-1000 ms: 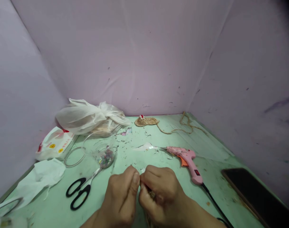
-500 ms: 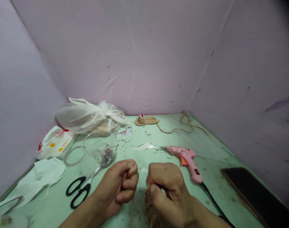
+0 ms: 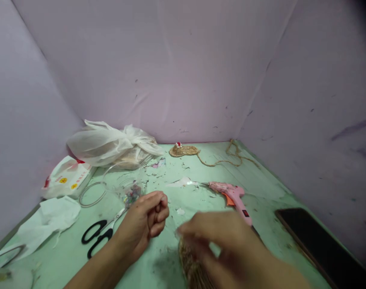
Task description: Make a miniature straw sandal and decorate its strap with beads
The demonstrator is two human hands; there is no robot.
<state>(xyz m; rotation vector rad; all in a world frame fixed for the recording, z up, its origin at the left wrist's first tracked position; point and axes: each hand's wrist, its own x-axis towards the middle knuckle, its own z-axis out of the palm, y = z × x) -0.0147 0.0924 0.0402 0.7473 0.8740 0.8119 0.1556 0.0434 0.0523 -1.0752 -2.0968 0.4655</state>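
My left hand is closed, thumb pressed against the curled fingers. Whatever it pinches, if anything, is hidden or too small to name. On the right, my right hand is smeared by motion, bent over a small slipper-shaped piece of coiled twine, and seems to grip it. A gap shows between its thumb and forefinger. The twine piece runs out of the frame at the bottom. Beside my left wrist lie black-handled scissors. A pink glue gun with an orange trigger lies beyond my right hand.
At the back sits a twine slipper with red and white beads and a trailing cord. A white plastic bag, tissue pack, wire coil and bag of small beads stand left. A dark phone lies right.
My right hand has loosened from a tight fist to a wider bend and shifted slightly, now blurred. My left hand has moved a little left and up, still closed.
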